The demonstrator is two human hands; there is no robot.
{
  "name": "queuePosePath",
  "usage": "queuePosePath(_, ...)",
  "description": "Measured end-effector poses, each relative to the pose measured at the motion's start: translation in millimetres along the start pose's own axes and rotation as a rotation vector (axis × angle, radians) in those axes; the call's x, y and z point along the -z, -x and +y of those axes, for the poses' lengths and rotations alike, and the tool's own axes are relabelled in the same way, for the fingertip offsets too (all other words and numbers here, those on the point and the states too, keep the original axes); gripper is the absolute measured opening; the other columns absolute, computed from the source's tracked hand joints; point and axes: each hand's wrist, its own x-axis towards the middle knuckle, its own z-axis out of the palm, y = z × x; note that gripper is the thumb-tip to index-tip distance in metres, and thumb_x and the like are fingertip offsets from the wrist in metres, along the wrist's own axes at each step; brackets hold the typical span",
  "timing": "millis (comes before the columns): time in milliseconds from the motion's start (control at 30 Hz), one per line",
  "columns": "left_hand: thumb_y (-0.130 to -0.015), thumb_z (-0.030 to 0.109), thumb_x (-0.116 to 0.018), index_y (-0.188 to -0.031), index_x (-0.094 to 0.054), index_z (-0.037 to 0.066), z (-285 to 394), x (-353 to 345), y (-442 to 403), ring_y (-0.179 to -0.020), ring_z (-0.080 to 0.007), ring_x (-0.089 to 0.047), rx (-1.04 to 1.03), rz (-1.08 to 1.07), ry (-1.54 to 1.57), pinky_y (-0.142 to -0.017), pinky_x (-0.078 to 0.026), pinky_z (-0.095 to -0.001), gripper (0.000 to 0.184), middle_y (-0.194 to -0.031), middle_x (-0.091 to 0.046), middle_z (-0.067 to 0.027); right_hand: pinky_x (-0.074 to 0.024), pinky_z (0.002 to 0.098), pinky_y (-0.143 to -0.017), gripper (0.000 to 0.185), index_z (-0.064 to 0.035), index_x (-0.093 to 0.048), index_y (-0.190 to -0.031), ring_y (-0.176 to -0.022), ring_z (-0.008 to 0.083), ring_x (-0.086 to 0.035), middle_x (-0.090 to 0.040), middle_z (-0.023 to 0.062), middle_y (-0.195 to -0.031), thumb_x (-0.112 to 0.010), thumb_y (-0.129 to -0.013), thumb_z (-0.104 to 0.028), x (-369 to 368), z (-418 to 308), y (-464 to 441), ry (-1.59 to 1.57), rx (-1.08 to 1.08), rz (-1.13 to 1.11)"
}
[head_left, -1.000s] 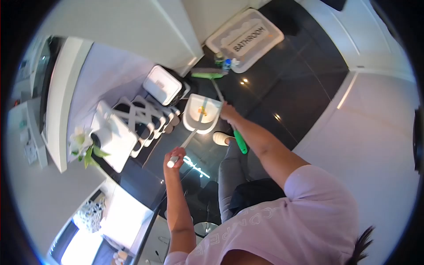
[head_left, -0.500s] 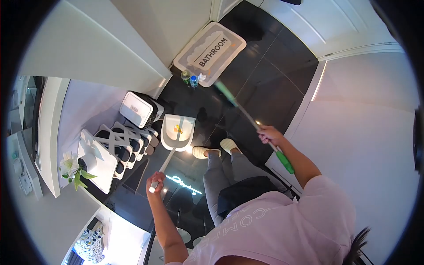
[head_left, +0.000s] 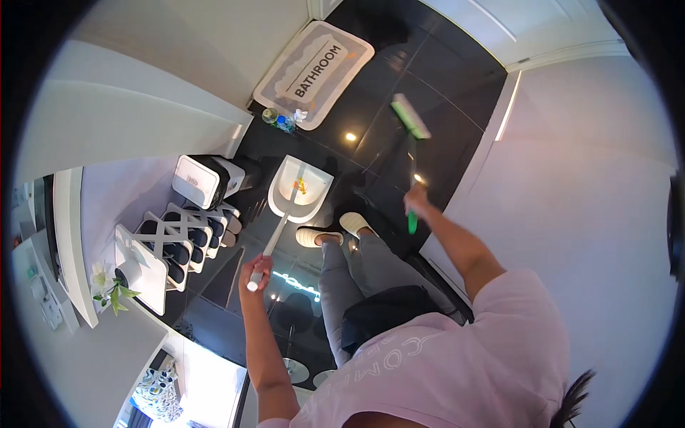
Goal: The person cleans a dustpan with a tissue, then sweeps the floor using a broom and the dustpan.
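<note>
My left hand (head_left: 257, 272) is closed around the handle of a white long-handled dustpan (head_left: 311, 207). Its pan rests on the dark floor in front of my feet, with small orange and yellow scraps (head_left: 300, 186) inside. Gripped in my right hand (head_left: 417, 202) is a broom (head_left: 411, 118) with a green and white head and a green handle end. The broom head is out over the tiles to the right of the dustpan, slightly blurred; whether it touches the floor I cannot tell. Two bottles (head_left: 278, 121) and a crumpled white piece (head_left: 300, 115) sit by the mat's near corner.
A grey mat lettered BATHROOM (head_left: 314, 78) lies at the back. At left stand a white bin (head_left: 196, 182) and a shoe rack (head_left: 187, 235) with several shoes, a flower pot (head_left: 129, 272) on top. A white wall (head_left: 571, 214) runs along the right.
The broom has swung right, away from the mat, its head now turned broadside. My right hand has moved slightly up and left. The dustpan has tilted round a little in view.
</note>
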Motion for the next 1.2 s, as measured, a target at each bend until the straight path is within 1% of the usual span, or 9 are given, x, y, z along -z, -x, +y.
queuePosePath(100,-0.093,0.018,-0.037,-0.080,-0.038,0.002,-7.0,-19.4,-20.5,-0.045,-0.0119,-0.043,0.005,0.070,0.052,-0.031,-0.037,-0.0243,0.021,-0.057,-0.040,-0.0035,-0.0502,0.0465,-0.041,0.027,0.0032,-0.034,-0.105,-0.055,0.0351,-0.063,-0.058,0.0264,-0.078,-0.042,-0.079,0.000,-10.0,-7.1,115.2,0.160,0.047,-0.263)
queuePosePath(167,-0.092,0.018,-0.037,-0.079,-0.038,0.002,-8.3,-21.9,-22.9,-0.046,-0.0120,-0.044,-0.028,0.137,0.072,-0.030,-0.037,-0.0250,0.020,-0.057,-0.040,-0.0038,-0.0471,0.0410,-0.037,0.024,0.0033,-0.039,-0.105,-0.050,0.0285,-0.061,-0.057,0.0177,-0.072,-0.044,-0.082,-0.005,-8.8,0.1,143.5,0.249,0.107,-0.277)
queuePosePath(267,-0.091,0.013,-0.037,-0.078,-0.037,0.000,-5.4,-33.1,-26.4,-0.045,-0.0123,-0.042,-0.023,-0.006,-0.082,-0.035,-0.039,-0.0215,0.019,-0.058,-0.039,-0.0038,-0.0346,0.0258,-0.034,0.020,-0.0021,-0.053,-0.101,-0.041,0.0101,-0.042,-0.044,0.0016,-0.061,-0.050,-0.089,-0.018,41.0,-28.0,151.3,-0.260,-0.265,-0.654)
queuePosePath(467,-0.091,0.014,-0.039,-0.078,-0.037,0.000,-21.5,-60.4,-30.2,-0.046,-0.0103,-0.042,0.013,0.099,0.015,-0.038,-0.041,-0.0190,0.019,-0.061,-0.039,-0.0042,-0.0339,0.0256,-0.033,0.011,-0.0045,-0.052,-0.095,-0.041,0.0096,-0.042,-0.042,0.0017,-0.059,-0.048,-0.090,-0.014,135.7,-16.8,147.9,-0.640,-0.241,-0.369)
queuePosePath(667,-0.089,0.010,-0.043,-0.081,-0.037,0.000,-90.9,-129.3,-71.1,-0.046,-0.0102,-0.040,0.122,0.011,0.057,-0.037,-0.040,-0.0186,0.015,-0.062,-0.039,-0.0045,-0.0372,0.0311,-0.034,0.016,-0.0043,-0.042,-0.072,-0.039,0.0171,-0.043,-0.043,0.0094,-0.051,-0.033,-0.085,0.000,190.5,-8.5,-109.4,-0.962,-0.027,0.097)
queuePosePath(800,-0.090,0.011,-0.041,-0.081,-0.037,0.000,-132.4,-183.3,-127.1,-0.046,-0.0103,-0.039,0.123,-0.023,0.184,-0.036,-0.039,-0.0185,0.015,-0.065,-0.038,-0.0051,-0.0404,0.0287,-0.035,0.009,-0.0018,-0.039,-0.080,-0.044,0.0164,-0.042,-0.040,0.0084,-0.062,-0.034,-0.087,-0.005,248.8,-73.8,-311.7,-1.309,-0.355,0.206)
queuePosePath(900,-0.091,0.011,-0.039,-0.081,-0.036,-0.001,-167.8,-227.5,-170.2,-0.046,-0.0104,-0.038,0.080,0.023,0.282,-0.036,-0.039,-0.0186,0.015,-0.066,-0.038,-0.0060,-0.0461,0.0336,-0.039,0.011,-0.0052,-0.053,-0.074,-0.053,0.0185,-0.052,-0.051,0.0093,-0.073,-0.046,-0.081,-0.002,264.9,-182.5,-313.7,-1.111,-0.416,0.346)
queuePosePath(933,-0.091,0.010,-0.038,-0.081,-0.036,-0.001,-178.6,-242.7,-186.0,-0.046,-0.0104,-0.038,0.053,0.033,0.283,-0.036,-0.039,-0.0188,0.015,-0.066,-0.038,-0.0065,-0.0539,0.0329,-0.049,0.024,0.0047,-0.056,-0.104,-0.070,0.0259,-0.063,-0.059,0.0160,-0.101,-0.052,-0.081,-0.002,261.7,-203.9,-323.1,-0.809,-0.416,0.345)
queuePosePath(1200,-0.090,0.006,-0.039,-0.082,-0.034,0.000,-209.6,-303.7,-256.5,-0.047,-0.0117,-0.039,-0.037,0.001,0.255,-0.039,-0.041,-0.0234,0.011,-0.066,-0.038,-0.0073,-0.0475,0.0417,-0.086,0.044,-0.0138,-0.045,-0.124,-0.105,0.0315,-0.056,-0.054,0.0146,-0.120,-0.055,-0.082,-0.021,271.7,-252.5,-349.7,0.428,0.130,0.103)
